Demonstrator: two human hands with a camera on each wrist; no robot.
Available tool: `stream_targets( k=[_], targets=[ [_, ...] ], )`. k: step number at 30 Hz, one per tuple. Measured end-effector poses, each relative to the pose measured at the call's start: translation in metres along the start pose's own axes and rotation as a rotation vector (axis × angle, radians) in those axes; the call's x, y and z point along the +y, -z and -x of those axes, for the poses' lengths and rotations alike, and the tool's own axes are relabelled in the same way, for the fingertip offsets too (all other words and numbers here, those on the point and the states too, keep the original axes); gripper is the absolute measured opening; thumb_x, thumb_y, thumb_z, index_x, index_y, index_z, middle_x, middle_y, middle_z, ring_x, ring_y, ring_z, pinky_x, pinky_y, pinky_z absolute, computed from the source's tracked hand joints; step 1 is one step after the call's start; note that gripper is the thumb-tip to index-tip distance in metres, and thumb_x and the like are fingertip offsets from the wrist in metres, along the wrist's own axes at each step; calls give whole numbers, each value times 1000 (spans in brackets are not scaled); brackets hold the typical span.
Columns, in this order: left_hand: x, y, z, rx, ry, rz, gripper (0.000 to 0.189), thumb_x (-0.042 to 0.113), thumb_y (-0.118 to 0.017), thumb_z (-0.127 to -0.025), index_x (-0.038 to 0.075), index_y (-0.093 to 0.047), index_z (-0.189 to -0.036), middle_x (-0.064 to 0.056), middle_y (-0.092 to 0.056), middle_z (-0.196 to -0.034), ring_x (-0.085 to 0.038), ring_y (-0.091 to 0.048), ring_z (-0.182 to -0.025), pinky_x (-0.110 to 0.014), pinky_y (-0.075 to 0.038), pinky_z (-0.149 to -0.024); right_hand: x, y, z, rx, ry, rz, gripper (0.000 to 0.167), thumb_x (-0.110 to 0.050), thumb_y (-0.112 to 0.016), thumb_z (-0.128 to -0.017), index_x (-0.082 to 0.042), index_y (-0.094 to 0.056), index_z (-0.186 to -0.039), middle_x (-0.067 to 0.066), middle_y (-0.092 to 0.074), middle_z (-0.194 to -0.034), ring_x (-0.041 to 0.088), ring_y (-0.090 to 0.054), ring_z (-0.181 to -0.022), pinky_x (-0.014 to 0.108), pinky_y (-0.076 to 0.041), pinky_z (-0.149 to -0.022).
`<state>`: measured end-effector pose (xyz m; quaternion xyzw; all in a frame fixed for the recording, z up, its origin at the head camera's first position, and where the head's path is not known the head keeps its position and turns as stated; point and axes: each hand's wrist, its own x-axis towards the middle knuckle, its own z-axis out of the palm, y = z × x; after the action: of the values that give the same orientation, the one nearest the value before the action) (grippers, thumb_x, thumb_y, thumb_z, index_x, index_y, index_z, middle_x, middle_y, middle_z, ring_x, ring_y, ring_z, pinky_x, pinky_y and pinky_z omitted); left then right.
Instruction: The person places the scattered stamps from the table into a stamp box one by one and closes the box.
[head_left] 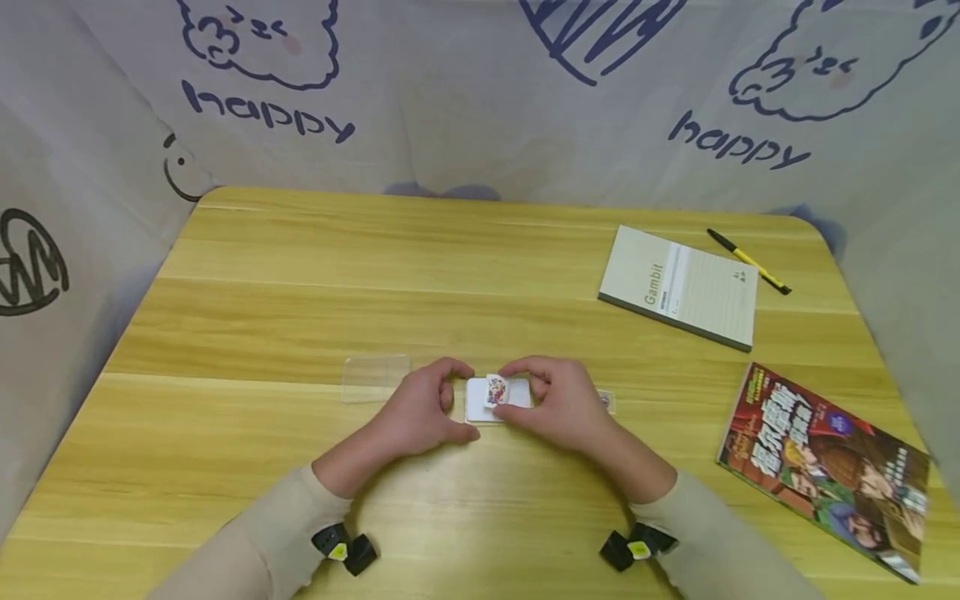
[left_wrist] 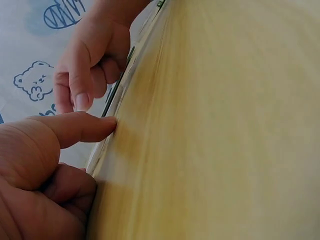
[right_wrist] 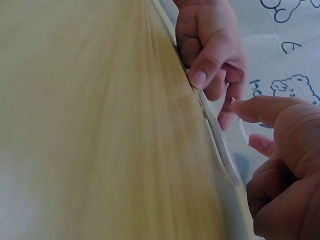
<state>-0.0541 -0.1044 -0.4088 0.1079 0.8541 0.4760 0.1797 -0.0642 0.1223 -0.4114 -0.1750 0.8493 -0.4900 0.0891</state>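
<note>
A flat white rectangular case with rounded corners lies on the table in front of the person. My left hand grips its left end, index finger at the far corner and thumb at the near corner, the other fingers curled. Above the middle of the case, my right hand pinches a small white card with a colourful printed picture between thumb and index finger. The card stands tilted over the case. In the right wrist view the left thumb sits at the case's edge, and the card shows only as a thin sliver.
A clear plastic rectangle lies left of the left hand. Partly behind the right hand is a small clear piece with a print. Farther right are a notebook, a yellow and black pen and a colourful book.
</note>
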Motion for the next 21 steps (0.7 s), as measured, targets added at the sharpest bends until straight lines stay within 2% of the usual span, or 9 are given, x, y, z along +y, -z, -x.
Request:
stream_targets(
  k=[1,4,8,17,21],
  targets=[
    [0,0,0,-4,-6,0,67,5,-92,-66,3,-59,-124,-2,-46,-69,-12,-39,-57,-28,-36,-55,1,-2,-1,-10,5,0,39,-21,-91,-73,-10,-75,-107,-9,-34,-53,6,-40,-51,23,-38,-50],
    [-1,0,0,-13,-20,2,64,5,-91,-68,2,-59,-123,-1,-45,-68,-12,-38,-56,-27,-35,-54,0,-7,-4,-41,8,14,39,-21,-91,-73,-9,-75,-106,-7,-53,-63,8,-54,-61,24,-47,-54],
    [-2,0,0,-18,-26,12,63,4,-90,-69,2,-59,-123,0,-44,-67,-11,-38,-56,-26,-35,-53,-3,-9,-6,-66,-11,46,39,-20,-91,-72,-9,-75,-106,-2,-68,-84,11,-60,-68,27,-50,-57],
    [-2,0,0,-20,-24,12,62,4,-90,-69,3,-59,-123,-1,-44,-67,-12,-38,-56,-27,-35,-54,-1,-9,-7,-88,-15,74,41,-20,-91,-72,-8,-74,-108,1,-70,-93,11,-60,-70,27,-50,-58],
    [-2,0,-1,-12,-27,10,62,4,-90,-69,3,-59,-123,-2,-45,-68,-12,-39,-57,-27,-36,-54,-4,-5,-4,-71,-30,74,45,-22,-92,-72,-9,-74,-111,0,-71,-95,10,-60,-71,27,-50,-59]
  ],
)
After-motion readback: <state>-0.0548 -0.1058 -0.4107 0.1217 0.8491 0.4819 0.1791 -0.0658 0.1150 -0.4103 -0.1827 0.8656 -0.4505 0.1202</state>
